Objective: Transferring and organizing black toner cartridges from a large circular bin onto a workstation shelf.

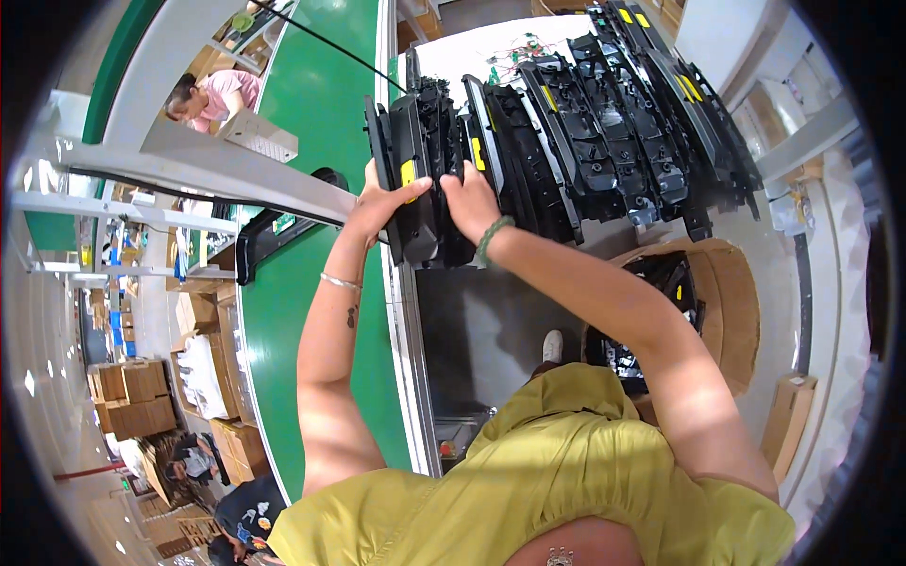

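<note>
A long black plastic housing point(406, 132) with a yellow label point(409, 173) stands among similar pieces at the left end of a white-topped table. My left hand point(379, 206) is closed round its left side, with the thumb over the top by the label and the other fingers mostly hidden behind it. My right hand point(469, 203) grips the right side of the same piece or one pressed against it; its fingertips are partly hidden. Right of it, more black plastic housings point(590, 141) lie side by side, some with yellow labels.
Along my left runs a green conveyor belt point(311, 349) carrying a black plastic part point(269, 241). A grey metal post point(255, 165) crosses above it. A large cardboard box point(731, 311) with black parts is below right. Thin wires point(519, 57) lie behind the housings. Across the belt sits another person point(222, 94).
</note>
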Motion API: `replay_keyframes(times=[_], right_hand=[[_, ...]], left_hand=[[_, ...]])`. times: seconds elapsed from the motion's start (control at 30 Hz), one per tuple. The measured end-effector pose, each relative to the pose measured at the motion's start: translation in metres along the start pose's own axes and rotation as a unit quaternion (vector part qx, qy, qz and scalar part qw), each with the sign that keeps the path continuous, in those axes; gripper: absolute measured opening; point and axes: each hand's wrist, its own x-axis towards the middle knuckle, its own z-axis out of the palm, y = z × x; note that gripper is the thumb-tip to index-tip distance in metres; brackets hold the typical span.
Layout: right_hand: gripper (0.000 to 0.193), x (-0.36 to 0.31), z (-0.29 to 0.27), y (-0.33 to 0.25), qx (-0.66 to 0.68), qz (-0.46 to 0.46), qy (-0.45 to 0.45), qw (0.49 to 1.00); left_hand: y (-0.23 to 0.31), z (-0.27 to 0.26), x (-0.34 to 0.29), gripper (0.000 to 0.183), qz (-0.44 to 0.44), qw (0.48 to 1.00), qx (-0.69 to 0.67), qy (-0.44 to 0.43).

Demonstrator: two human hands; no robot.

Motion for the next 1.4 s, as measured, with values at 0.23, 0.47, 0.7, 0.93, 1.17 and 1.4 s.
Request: replay_keyframes(times=[0.23, 0.47, 0.7, 0.93, 1.17, 1.4], right_hand=[[0.054, -0.012, -0.007, 0.001, -0.112, -0.083, 0.059, 0.989], [0.048, -0.011, -0.018, 0.014, -0.150, -0.171, 0.103, 0.968], [0.044, -0.014, -0.026, 0.006, -0.178, -0.228, 0.097, 0.952], [0.038, -0.023, -0.027, 0.013, -0.219, -0.229, 0.061, 0.946], [0.026, -0.021, -0.018, 0.015, -0.239, -0.281, 0.128, 0.921], [0.038, -0.041, -0.027, 0.009, -0.254, -0.333, 0.129, 0.899]], left_hand=[[0.022, 0.015, -0.019, 0.054, 0.017, 0.999, 0.025, -0.015], [0.005, 0.031, -0.012, 0.080, 0.101, 0.969, 0.178, 0.136], [0.026, 0.027, -0.006, 0.083, 0.041, 0.957, 0.281, 0.061], [-0.014, 0.014, 0.019, 0.077, 0.049, 0.914, 0.391, 0.095], [0.003, 0.022, 0.036, 0.084, 0.071, 0.906, 0.392, 0.146], [-0.002, 0.003, 0.050, 0.051, 0.136, 0.769, 0.624, 0.030]])
